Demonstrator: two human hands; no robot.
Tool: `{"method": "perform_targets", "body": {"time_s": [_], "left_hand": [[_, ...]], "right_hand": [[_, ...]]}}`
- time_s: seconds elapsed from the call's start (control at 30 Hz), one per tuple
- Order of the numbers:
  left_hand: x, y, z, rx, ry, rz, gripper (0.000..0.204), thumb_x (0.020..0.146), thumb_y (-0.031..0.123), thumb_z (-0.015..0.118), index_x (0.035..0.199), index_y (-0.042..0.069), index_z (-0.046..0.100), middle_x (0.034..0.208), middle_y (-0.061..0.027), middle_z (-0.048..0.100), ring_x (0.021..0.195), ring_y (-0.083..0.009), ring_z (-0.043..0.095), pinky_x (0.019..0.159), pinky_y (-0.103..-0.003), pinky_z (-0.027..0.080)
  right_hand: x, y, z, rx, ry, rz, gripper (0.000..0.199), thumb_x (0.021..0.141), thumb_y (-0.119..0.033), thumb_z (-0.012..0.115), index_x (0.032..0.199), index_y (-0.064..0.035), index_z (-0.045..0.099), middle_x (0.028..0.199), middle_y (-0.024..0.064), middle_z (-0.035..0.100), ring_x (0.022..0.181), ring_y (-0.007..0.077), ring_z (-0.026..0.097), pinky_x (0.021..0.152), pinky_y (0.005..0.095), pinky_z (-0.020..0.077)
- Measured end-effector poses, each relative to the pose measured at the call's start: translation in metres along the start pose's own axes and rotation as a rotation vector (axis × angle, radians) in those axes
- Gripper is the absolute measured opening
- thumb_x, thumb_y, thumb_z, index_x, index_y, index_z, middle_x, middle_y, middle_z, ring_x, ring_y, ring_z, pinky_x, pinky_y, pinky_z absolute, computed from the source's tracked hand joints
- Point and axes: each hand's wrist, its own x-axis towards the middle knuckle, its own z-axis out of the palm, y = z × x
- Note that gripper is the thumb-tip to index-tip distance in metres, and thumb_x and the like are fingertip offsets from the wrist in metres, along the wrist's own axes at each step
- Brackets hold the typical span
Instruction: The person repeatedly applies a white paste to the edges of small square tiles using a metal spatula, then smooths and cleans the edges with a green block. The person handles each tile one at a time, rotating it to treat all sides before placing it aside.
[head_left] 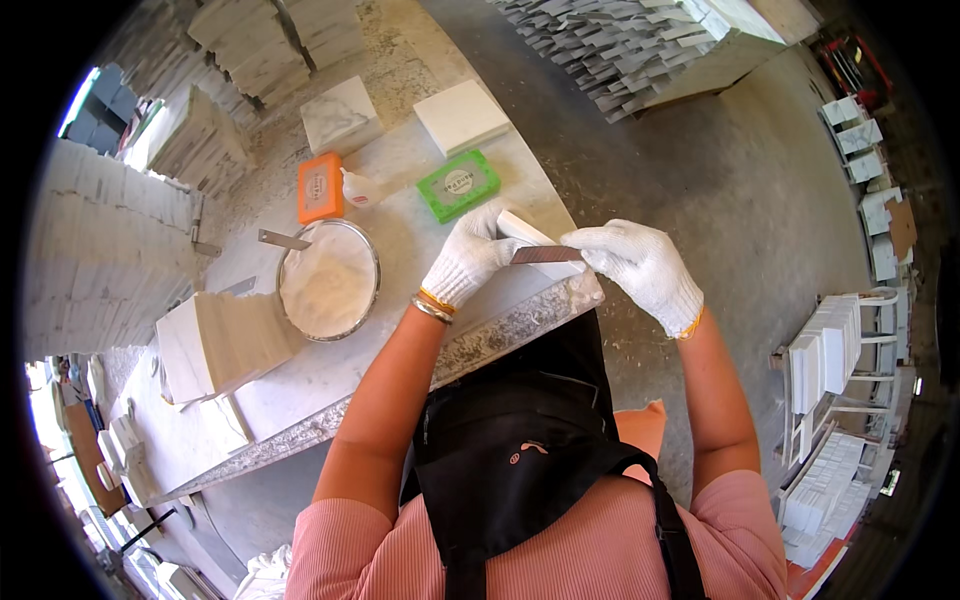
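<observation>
The white tile [515,227], pinched in the left hand's [470,250] grip at the counter's near right corner [587,291], might slip and chip if the right hand [637,263], pinching the brown strip [545,255], presses too hard.

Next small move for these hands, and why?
Probably a short, light stroke of the brown strip against the white tile, moved by the right hand. The left hand grips the tile, the right fingers are at the strip's right end, and the strip lies across the tile in this view.
</observation>
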Motion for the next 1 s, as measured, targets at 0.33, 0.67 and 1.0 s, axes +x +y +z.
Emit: {"method": "perform_targets", "body": {"time_s": [0.33,0.67,1.0], "left_hand": [[-0.007,0.012,0.007,0.076,0.011,0.034,0.025,0.078,0.004,0.083,0.094,0.003,0.064,0.088,-0.0033,0.071,0.082,-0.0078,0.064,0.076,-0.026,0.053],[-0.021,0.012,0.017,0.042,0.093,0.104,0.033,0.077,0.008,0.086,0.102,0.003,0.065,0.092,-0.0018,0.07,0.085,-0.0094,0.064,0.079,-0.026,0.052],[-0.027,0.008,0.022,0.05,0.136,0.13,0.036,0.078,0.011,0.086,0.106,0.001,0.065,0.094,-0.0025,0.07,0.089,-0.0101,0.063,0.082,-0.028,0.052]], "right_hand": [[-0.015,-0.011,0.007,0.238,0.077,0.253,0.024,0.092,-0.006,0.066,0.115,-0.0072,0.074,0.098,0.011,0.073,0.083,0.0201,0.069,0.074,0.0299,0.0541],[-0.022,-0.019,0.023,0.18,0.224,0.246,0.024,0.092,-0.006,0.067,0.115,-0.0061,0.073,0.101,0.0131,0.074,0.086,0.024,0.071,0.077,0.032,0.0555],[-0.029,-0.017,0.042,0.203,0.329,0.253,0.025,0.097,-0.008,0.064,0.121,-0.0037,0.071,0.102,0.0075,0.072,0.081,0.0131,0.064,0.071,0.026,0.0531]]}}
